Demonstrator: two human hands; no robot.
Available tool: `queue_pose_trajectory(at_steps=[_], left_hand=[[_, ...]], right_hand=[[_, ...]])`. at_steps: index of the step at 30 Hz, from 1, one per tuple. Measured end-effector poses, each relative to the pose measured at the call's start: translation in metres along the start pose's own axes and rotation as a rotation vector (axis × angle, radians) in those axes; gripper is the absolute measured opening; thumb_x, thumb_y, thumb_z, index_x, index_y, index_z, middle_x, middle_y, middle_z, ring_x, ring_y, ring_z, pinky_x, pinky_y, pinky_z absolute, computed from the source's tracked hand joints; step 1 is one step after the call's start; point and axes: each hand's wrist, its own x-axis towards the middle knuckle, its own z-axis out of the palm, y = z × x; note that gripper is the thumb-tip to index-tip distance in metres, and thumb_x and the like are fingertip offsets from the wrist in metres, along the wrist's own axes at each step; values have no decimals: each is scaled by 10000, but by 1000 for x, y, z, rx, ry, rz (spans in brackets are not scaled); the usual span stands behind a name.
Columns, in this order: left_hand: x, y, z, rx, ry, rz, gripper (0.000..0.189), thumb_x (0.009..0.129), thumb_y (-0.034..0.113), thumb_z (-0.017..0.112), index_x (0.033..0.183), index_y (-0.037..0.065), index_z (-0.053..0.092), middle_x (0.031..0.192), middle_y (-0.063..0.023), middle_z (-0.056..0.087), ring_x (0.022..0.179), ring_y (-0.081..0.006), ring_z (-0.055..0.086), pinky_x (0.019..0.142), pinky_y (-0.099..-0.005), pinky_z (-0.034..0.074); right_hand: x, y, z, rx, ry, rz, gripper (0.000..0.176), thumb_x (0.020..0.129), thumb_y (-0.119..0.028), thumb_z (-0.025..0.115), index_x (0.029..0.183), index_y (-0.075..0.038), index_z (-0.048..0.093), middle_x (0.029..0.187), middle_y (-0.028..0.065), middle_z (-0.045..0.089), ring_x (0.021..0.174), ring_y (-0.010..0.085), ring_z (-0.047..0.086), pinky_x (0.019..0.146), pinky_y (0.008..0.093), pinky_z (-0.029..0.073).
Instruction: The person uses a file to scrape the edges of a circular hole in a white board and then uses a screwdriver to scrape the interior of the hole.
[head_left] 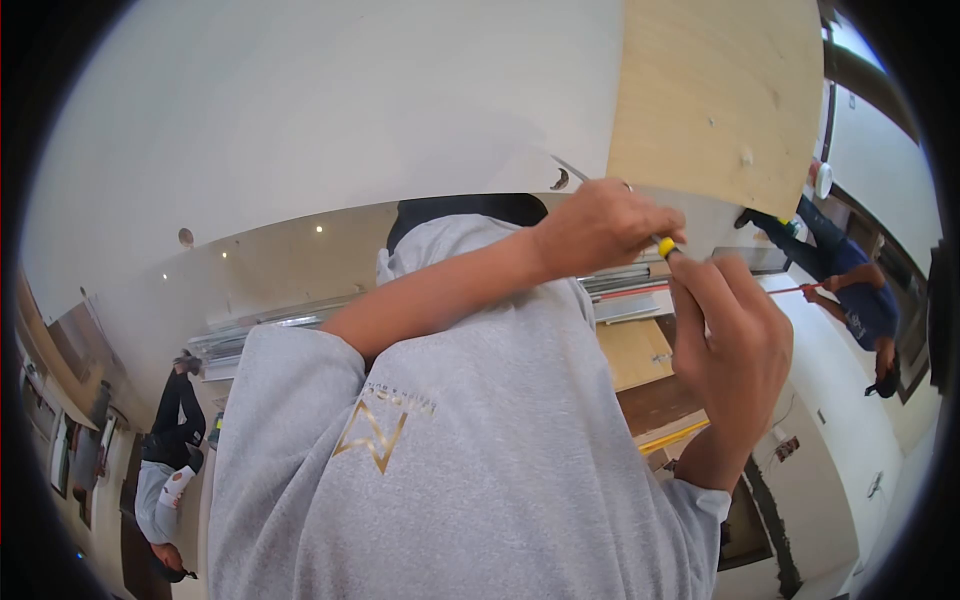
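A slim pointed tool [572,168] with a long grey metal shaft and a yellow-and-black handle end [667,246] runs between my hands. My left hand [605,225] is closed around the shaft, and the tip pokes out past it. The handle end disappears into the bent fingers of my right hand [735,325], which hides the rest of it. Beyond the tip lies a large white panel [350,110]. A dark crescent-shaped cut [560,179] shows in the panel close to the tip. My left forearm crosses in front of my grey shirt.
A pale plywood sheet [715,100] adjoins the white panel on the right. Near the panel's left edge is a round hole [186,237]. Metal profiles [265,330] lie below the panel. One person [165,480] stands at left; another person [850,290] at right holds a red rod.
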Motion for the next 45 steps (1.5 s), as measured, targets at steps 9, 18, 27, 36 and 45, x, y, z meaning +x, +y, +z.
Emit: queue_pose_trajectory(at_steps=[9, 18, 27, 36, 45], left_hand=[[-1, 24, 0, -104, -124, -78, 233, 959, 243, 807, 1126, 127, 693, 874, -35, 751, 782, -249, 731, 680, -389, 507], [8, 41, 46, 33, -63, -238, 152, 928, 80, 749, 1078, 104, 743, 842, -80, 751, 783, -331, 721, 695, -432, 530], [17, 88, 142, 153, 213, -476, 227, 903, 64, 743, 1126, 91, 771, 839, -156, 754, 815, -377, 742, 723, -474, 562], [-40, 147, 177, 654, 540, -504, 302, 874, 84, 779, 1171, 134, 754, 905, -86, 769, 846, -329, 742, 774, -434, 571], [-4, 150, 179, 572, 595, -521, 474, 865, -8, 768, 1327, 97, 744, 1073, -127, 806, 958, -343, 760, 839, -454, 594]], right_hand=[[-5, 8, -14, 379, 60, 84, 203, 859, 82, 798, 1045, 6, 767, 1053, 140, 739, 821, 263, 721, 711, 335, 560], [-31, 104, 30, 942, 167, -228, 209, 849, -92, 830, 1018, 20, 782, 1140, 228, 754, 922, 283, 716, 853, 383, 577], [-21, 196, 44, 1562, -264, -790, 192, 781, -129, 826, 816, 47, 760, 672, 113, 666, 595, 251, 578, 675, 404, 456], [-33, 179, 59, 1597, -677, -1229, 132, 820, -45, 805, 793, 55, 722, 628, 99, 588, 565, 230, 521, 632, 402, 423], [-23, 192, 49, 1417, -507, -1378, 133, 777, -26, 783, 766, 24, 661, 637, 94, 590, 574, 263, 529, 674, 416, 501]])
